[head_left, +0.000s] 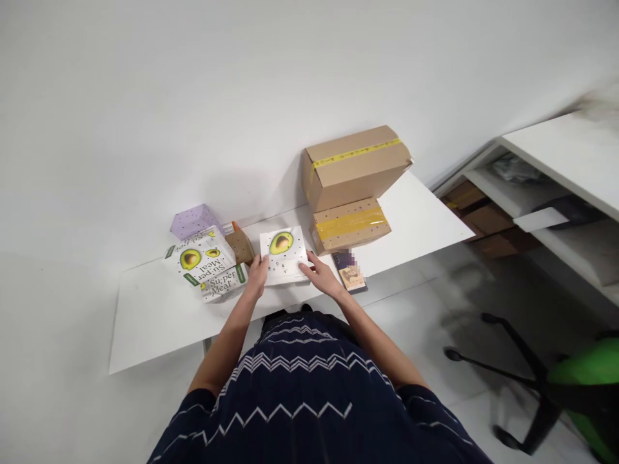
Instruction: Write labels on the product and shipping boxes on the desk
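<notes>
A white box (285,258) with an avocado picture and small dark dots on its face is between my hands at the middle of the table. My left hand (258,277) is closed on its left edge. At the lower right corner, my right hand (320,273) grips it with the thumb on the printed face and the other fingers partly hidden along the side. Left of my left hand, white "Super Meal" boxes (203,259) with avocado prints are stacked. Just right of my right hand, a phone (351,274) with a picture on it lies near the table's front edge.
A large brown carton (358,164) with yellow tape stands behind a smaller taped carton (352,225). A purple dotted box (195,222) and a small brown box (240,247) sit by the wall on the white table (149,322). Shelves (556,212) and a green chair (583,380) are at right.
</notes>
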`<action>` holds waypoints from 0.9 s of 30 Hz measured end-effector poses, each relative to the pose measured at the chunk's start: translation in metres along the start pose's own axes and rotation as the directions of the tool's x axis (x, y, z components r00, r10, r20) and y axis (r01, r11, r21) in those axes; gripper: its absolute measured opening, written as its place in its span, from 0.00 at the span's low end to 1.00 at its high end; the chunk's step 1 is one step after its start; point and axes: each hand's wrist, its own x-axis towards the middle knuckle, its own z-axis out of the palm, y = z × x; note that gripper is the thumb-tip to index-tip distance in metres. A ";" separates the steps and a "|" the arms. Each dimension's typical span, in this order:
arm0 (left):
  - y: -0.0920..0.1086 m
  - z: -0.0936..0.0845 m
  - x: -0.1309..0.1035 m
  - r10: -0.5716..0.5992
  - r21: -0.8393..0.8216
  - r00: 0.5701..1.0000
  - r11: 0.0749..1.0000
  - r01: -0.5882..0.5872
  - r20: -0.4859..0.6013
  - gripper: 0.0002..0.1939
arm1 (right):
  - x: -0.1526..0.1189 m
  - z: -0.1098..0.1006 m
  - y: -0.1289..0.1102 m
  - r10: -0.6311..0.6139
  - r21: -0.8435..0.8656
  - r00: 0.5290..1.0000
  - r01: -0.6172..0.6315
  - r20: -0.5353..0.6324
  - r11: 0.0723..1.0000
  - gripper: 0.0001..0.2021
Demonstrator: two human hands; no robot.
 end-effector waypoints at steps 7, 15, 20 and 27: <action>-0.010 -0.005 -0.038 0.123 -0.054 0.992 0.991 -0.124 -0.028 0.17 | -0.005 -0.004 0.022 -0.081 0.089 0.997 0.082 -0.013 0.993 0.27; -0.029 -0.002 -0.064 -0.170 -0.330 0.985 0.932 0.151 -0.029 0.24 | -0.015 -0.002 0.073 0.048 0.182 0.998 -0.055 0.041 0.982 0.19; -0.025 -0.010 -0.062 -0.360 -0.484 0.932 0.808 0.336 0.047 0.30 | -0.015 -0.014 0.066 0.213 0.120 0.977 -0.213 0.013 0.970 0.15; -0.009 0.002 -0.034 -0.399 -0.225 0.915 0.887 0.403 0.068 0.29 | 0.007 -0.003 0.039 0.233 0.015 0.970 -0.232 -0.076 0.972 0.29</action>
